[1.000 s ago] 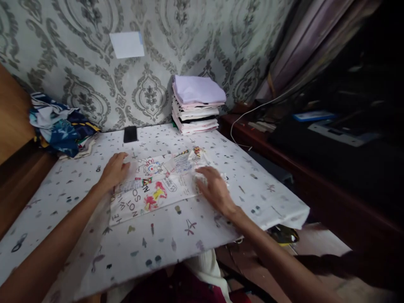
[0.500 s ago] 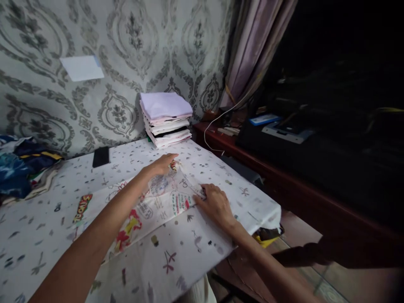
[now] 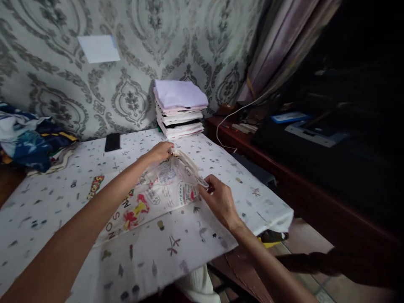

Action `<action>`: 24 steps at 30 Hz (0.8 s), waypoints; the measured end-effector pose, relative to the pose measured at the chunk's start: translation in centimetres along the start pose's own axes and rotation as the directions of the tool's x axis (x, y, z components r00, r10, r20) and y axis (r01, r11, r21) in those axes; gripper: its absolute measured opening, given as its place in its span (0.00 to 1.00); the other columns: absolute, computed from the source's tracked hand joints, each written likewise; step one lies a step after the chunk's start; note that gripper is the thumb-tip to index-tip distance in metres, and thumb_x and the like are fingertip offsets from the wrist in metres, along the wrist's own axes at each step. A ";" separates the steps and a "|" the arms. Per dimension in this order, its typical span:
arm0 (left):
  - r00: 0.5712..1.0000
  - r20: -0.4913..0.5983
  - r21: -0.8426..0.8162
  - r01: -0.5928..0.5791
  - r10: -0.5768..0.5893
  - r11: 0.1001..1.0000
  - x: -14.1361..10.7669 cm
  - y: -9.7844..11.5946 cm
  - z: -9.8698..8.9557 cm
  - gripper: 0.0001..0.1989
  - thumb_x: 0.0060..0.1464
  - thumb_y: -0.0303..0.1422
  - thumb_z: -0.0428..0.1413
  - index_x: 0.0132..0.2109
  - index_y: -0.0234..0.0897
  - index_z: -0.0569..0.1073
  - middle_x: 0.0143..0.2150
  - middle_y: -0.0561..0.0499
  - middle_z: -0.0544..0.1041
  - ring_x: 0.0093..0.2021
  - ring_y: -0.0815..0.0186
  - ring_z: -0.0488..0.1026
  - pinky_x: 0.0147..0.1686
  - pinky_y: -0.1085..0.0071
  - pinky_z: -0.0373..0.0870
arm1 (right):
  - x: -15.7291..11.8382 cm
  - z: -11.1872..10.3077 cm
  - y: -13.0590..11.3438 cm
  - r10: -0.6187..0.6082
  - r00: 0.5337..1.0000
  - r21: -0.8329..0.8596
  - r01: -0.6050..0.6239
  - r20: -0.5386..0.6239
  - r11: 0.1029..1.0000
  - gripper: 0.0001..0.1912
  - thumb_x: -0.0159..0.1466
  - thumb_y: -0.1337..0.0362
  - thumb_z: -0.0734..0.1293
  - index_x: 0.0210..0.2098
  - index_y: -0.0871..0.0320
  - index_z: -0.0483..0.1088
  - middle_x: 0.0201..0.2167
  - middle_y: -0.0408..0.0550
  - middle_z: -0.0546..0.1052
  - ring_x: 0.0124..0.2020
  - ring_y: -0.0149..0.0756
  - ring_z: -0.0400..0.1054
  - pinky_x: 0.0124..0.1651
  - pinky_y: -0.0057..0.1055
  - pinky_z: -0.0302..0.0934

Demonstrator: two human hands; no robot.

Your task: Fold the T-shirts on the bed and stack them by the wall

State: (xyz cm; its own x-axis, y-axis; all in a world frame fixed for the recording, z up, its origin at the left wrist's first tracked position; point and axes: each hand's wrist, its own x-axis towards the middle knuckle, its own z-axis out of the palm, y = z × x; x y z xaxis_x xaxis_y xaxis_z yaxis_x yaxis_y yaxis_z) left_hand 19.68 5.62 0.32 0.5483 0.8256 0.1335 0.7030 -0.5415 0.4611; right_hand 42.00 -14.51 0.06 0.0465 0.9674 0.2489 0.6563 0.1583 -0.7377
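Left hand (image 3: 161,152) and right hand (image 3: 220,202) grip the end of a printed white garment (image 3: 164,194)

The garment lies stretched out on the patterned surface (image 3: 145,248), its drawings and lettering facing up. Its right-hand end is slightly raised between the two hands. The left hand, fingers curled closed, has the far corner; the right hand pinches the near corner between thumb and fingers. Beyond them stands a stack of folded clothes (image 3: 180,96), lilac on top. A black phone (image 3: 112,142) lies farther left, near a rumpled clothes heap (image 3: 33,141).
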 end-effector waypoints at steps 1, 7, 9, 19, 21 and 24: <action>1.000 -0.027 -0.013 0.006 -0.006 1.000 -1.1 -0.5 -0.8 0.04 0.44 0.30 0.56 0.31 0.38 0.72 0.28 0.54 0.74 0.32 0.63 0.70 0.32 0.71 0.63 | -0.2 0.3 -1.0 -0.030 1.000 0.027 0.030 0.006 0.999 0.06 0.59 0.61 0.62 0.26 0.54 0.64 0.21 0.39 0.70 0.24 0.33 0.64 0.29 0.27 0.55; 0.992 -0.122 -0.077 0.029 -0.038 0.997 -8.2 -3.7 -3.5 0.08 0.44 0.27 0.50 0.33 0.37 0.72 0.30 0.54 0.76 0.32 0.65 0.71 0.33 0.72 0.65 | -2.3 5.1 -5.7 -0.283 0.941 -0.014 0.291 0.185 0.957 0.04 0.63 0.66 0.62 0.31 0.54 0.67 0.27 0.42 0.75 0.28 0.33 0.68 0.33 0.27 0.58; 0.989 -0.142 -0.076 0.038 -0.048 0.996 -10.0 -4.6 -3.5 0.11 0.41 0.26 0.48 0.33 0.37 0.73 0.32 0.53 0.77 0.34 0.64 0.72 0.35 0.72 0.66 | -3.0 6.9 -6.6 -0.355 0.884 -0.110 0.403 0.304 0.909 0.04 0.63 0.69 0.63 0.33 0.55 0.68 0.30 0.44 0.77 0.30 0.35 0.69 0.34 0.28 0.58; 0.987 -0.133 0.005 0.094 -0.092 0.996 -14.3 -6.8 -3.7 0.13 0.39 0.25 0.48 0.30 0.39 0.76 0.34 0.49 0.79 0.38 0.61 0.74 0.43 0.68 0.70 | -4.3 9.2 -6.9 -0.445 0.728 -0.273 0.636 0.521 0.722 0.07 0.65 0.74 0.63 0.37 0.56 0.71 0.34 0.48 0.77 0.36 0.38 0.71 0.40 0.32 0.61; 0.983 -0.143 0.044 0.122 -0.114 0.992 -14.7 -6.6 -4.1 0.14 0.40 0.24 0.48 0.30 0.39 0.77 0.35 0.48 0.80 0.39 0.60 0.75 0.44 0.66 0.70 | -4.1 8.9 -6.9 -0.456 0.698 -0.233 0.654 0.551 0.720 0.05 0.65 0.71 0.64 0.36 0.57 0.72 0.35 0.48 0.77 0.37 0.38 0.71 0.41 0.33 0.62; 0.970 -0.215 0.076 0.135 -0.116 0.988 -14.7 -4.9 -4.0 0.18 0.47 0.25 0.48 0.40 0.39 0.79 0.41 0.48 0.81 0.44 0.58 0.76 0.48 0.64 0.70 | -3.6 8.2 -7.3 -0.503 0.684 -0.128 0.650 0.528 0.749 0.07 0.65 0.61 0.68 0.34 0.58 0.73 0.37 0.50 0.77 0.41 0.40 0.71 0.45 0.35 0.63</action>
State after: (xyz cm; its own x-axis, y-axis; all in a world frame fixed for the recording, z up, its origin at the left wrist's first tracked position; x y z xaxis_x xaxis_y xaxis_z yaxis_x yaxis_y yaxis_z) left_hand 6.33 -3.27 -0.35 0.3526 0.8977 0.2643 0.8031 -0.4353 0.4069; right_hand 30.86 -17.51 -0.65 -0.6963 0.6865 0.2098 0.6184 0.7220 -0.3103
